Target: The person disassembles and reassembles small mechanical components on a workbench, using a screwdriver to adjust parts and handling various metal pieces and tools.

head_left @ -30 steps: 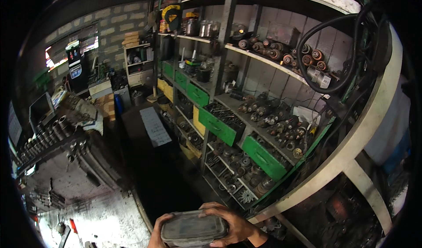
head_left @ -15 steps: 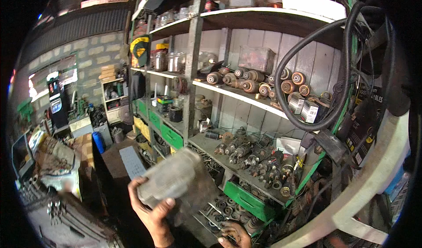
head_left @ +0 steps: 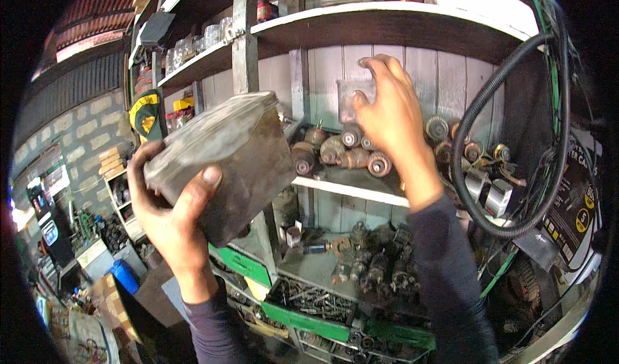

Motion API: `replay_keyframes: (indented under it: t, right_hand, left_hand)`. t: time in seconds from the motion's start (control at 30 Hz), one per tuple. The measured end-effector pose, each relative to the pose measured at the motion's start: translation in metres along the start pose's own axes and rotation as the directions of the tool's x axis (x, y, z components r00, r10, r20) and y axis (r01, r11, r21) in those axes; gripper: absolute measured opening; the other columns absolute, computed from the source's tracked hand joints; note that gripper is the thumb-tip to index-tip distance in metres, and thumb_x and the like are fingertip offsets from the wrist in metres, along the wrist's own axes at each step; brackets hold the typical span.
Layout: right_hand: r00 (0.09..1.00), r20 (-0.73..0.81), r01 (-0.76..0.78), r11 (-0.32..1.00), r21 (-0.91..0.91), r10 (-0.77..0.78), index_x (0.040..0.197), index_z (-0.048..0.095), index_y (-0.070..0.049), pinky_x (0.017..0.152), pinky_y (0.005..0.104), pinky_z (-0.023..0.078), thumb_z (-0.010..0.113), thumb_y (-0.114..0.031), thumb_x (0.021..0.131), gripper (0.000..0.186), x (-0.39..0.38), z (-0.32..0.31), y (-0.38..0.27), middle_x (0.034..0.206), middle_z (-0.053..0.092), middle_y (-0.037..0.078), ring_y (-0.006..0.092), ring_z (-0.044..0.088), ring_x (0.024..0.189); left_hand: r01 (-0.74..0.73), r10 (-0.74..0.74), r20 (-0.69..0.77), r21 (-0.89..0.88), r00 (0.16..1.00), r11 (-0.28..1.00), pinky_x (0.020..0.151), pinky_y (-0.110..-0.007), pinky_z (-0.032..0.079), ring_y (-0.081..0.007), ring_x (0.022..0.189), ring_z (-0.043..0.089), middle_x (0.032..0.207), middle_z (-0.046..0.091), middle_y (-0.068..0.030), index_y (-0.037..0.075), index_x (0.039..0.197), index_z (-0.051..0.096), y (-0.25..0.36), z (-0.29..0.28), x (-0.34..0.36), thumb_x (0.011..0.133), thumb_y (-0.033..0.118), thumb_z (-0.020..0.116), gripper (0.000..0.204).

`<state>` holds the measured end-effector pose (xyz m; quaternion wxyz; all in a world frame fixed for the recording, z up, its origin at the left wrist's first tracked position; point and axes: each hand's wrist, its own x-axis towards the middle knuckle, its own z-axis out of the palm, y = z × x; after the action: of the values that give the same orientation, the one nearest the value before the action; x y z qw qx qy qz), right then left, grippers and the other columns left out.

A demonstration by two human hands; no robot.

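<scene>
My left hand [head_left: 171, 219] grips a grimy, dust-coated rectangular box with a lid [head_left: 242, 164], thumb on the near side and fingers around its left end. The box is held up, tilted, in front of the shelf post. Higher and to the right, my right hand [head_left: 396, 106] is raised before the middle shelf, fingers curved and apart with nothing seen between them. Just behind its fingertips stands a clear plastic box [head_left: 347, 99], partly hidden by that hand. Below it lie several worn motor armatures [head_left: 332, 150] along the shelf.
A black corrugated hose [head_left: 474, 112] loops at the right of the shelving. Dirty starter parts [head_left: 380, 254] crowd the lower shelf, above a green-fronted drawer [head_left: 306, 322]. Glass jars [head_left: 209, 36] stand upper left. A grey post [head_left: 245, 67] divides the shelves.
The dusty box has come up and toward the shelf in my left hand. My right hand has risen from the lower edge to the middle shelf. The view has turned right.
</scene>
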<state>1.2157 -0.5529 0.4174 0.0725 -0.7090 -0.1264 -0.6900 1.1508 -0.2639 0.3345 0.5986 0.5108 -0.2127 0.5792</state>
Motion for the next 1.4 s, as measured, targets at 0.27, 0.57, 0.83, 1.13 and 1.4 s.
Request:
replay_keyframes:
  t: [0.27,0.57,0.83,1.13,1.4]
  right_hand:
    - [0.731,0.502,-0.219,0.856,-0.468,0.462,0.13,0.072,-0.008,0.105,0.0475,0.055,0.091,-0.032,0.079,0.06,0.062,0.051,0.091,0.135,0.069,0.018,0.0366,0.067,0.127]
    - [0.891,0.16,-0.377,0.888,-0.262,0.426,0.112,0.078,-0.001,0.096,0.0488,0.057,0.089,-0.039,0.08,0.051,0.087,-0.012,0.075,0.114,0.076,0.025,0.0393,0.074,0.111]
    - [0.924,0.229,-0.29,0.952,-0.102,0.306,0.101,0.076,0.005,0.079,0.0394,0.055,0.085,-0.021,0.085,0.032,0.062,-0.134,0.007,0.088,0.075,0.017,0.0246,0.07,0.084]
    - [0.944,0.163,-0.322,0.911,0.258,0.287,0.092,0.073,0.003,0.075,0.0314,0.05,0.089,-0.014,0.078,0.027,0.013,-0.181,-0.02,0.079,0.068,0.005,0.0147,0.06,0.076]
    - [0.896,0.27,-0.444,0.735,0.512,0.354,0.101,0.069,0.001,0.082,0.028,0.045,0.091,-0.037,0.083,0.048,-0.075,-0.173,-0.015,0.092,0.065,0.001,0.0142,0.057,0.086]
  left_hand:
    - [-0.001,0.008,0.11,-0.065,0.994,0.998,0.091,-0.036,0.053,-0.0222,0.095,0.063,0.105,0.067,-0.0099,0.004,0.12,0.063,-0.075,0.092,0.072,0.069,0.021,0.094,0.061]
    - [0.06,-0.061,0.159,0.013,0.985,0.998,0.1,-0.049,0.05,-0.0395,0.112,0.062,0.12,0.064,-0.0245,0.005,0.123,0.062,-0.13,0.204,0.084,0.064,0.033,0.095,0.073]
    - [0.367,-0.152,0.47,-0.407,0.869,0.837,0.091,-0.04,0.057,-0.0285,0.102,0.069,0.118,0.069,-0.0182,0.0,0.126,0.056,-0.177,0.312,0.064,0.067,0.017,0.094,0.071]
    - [0.209,-0.117,0.778,-0.018,0.617,0.978,0.12,-0.043,0.043,-0.042,0.141,0.055,0.154,0.054,-0.0294,0.013,0.171,0.018,-0.173,0.317,0.048,0.089,0.017,0.076,0.101]
    - [0.399,-0.33,0.25,-0.315,0.91,0.861,0.112,-0.046,0.048,-0.037,0.132,0.06,0.137,0.061,-0.0299,0.003,0.155,0.045,-0.052,0.131,0.004,0.092,0.027,0.082,0.077]
